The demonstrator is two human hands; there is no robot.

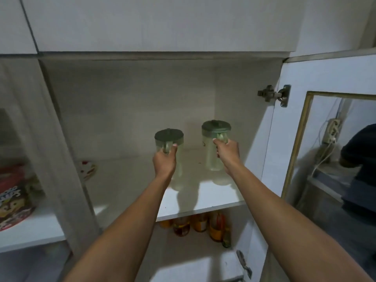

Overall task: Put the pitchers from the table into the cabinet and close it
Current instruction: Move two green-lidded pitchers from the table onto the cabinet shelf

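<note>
My left hand [165, 159] is closed around the handle of the left pitcher [169, 147], fingers curled through the loop and the thumb pressed up against the side of the handle. My right hand [227, 152] is clamped the same way on the handle of the right pitcher [213, 151], with the fingertips wrapped round near the top of the handle, just under the lid. Both arms reach forward and up, nearly straight, wrists level, palms turned inward toward each other.

Both pitchers are inside the cabinet [142, 102], upright, over the upper shelf [199, 202]. They are pale green and see-through with dark green lids. The right one is held higher, and its bottom looks clear of the shelf; whether the left one's base touches the shelf I cannot tell, since my hand and wrist cover its lower part. The two stand apart, with a clear gap between them, toward the back right of the compartment.

The cabinet door [325, 110] is swung open on my right, its hinge [274, 95] showing at the top. Its glass panel reflects part of a person. On the shelf below stand several bottles [201, 224] with orange and dark contents. In the compartment to the left sits a colourful box [14, 206], and a small red and white dish [87, 169] rests at the left edge of my shelf
</note>
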